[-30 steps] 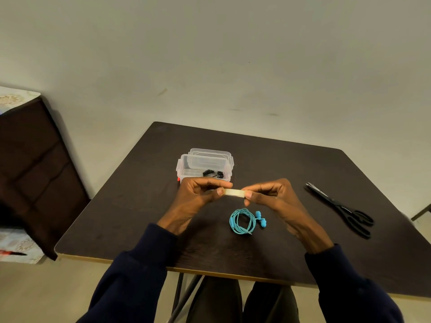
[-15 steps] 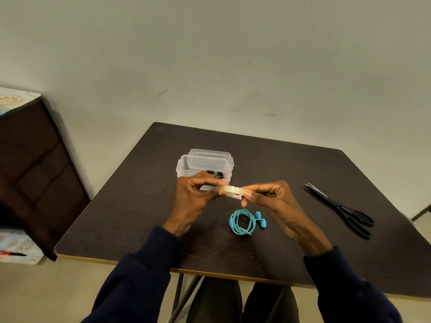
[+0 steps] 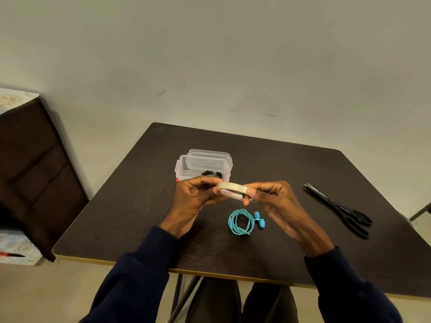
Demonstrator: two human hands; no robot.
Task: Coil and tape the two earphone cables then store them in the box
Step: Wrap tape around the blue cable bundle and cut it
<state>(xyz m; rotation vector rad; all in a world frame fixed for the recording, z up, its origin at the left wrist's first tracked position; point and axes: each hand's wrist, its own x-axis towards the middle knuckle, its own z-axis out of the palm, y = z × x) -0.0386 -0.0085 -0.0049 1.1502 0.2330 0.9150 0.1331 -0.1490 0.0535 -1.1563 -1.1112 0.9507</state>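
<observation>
Done so far: the black earphone cable [image 3: 212, 174] lies inside the clear box [image 3: 186, 166], so one of the two looks stored. Whether it is taped I cannot tell from here.
Half done: the blue earphone cable [image 3: 241, 222] sits coiled in a ring on the table [image 3: 130, 206], just beneath the hands, its buds to the right. No tape shows on it.
Step in hand: both hands hold the tape roll [image 3: 233, 191] above the table, between box and blue coil, seemingly hunting for its free end.
Left hand [image 3: 193, 198]: fingers curled round the roll's left edge.
Right hand [image 3: 277, 201]: thumb and fingers pinching the roll's right edge.
Left to do: pull and cut a strip, bind the blue coil, put it in the box, and perhaps fit the lid.
Count: two cables, one tape roll, one box, one lid [image 3: 210, 153] behind it, and one pair of scissors [image 3: 340, 209] lying well to the right.
</observation>
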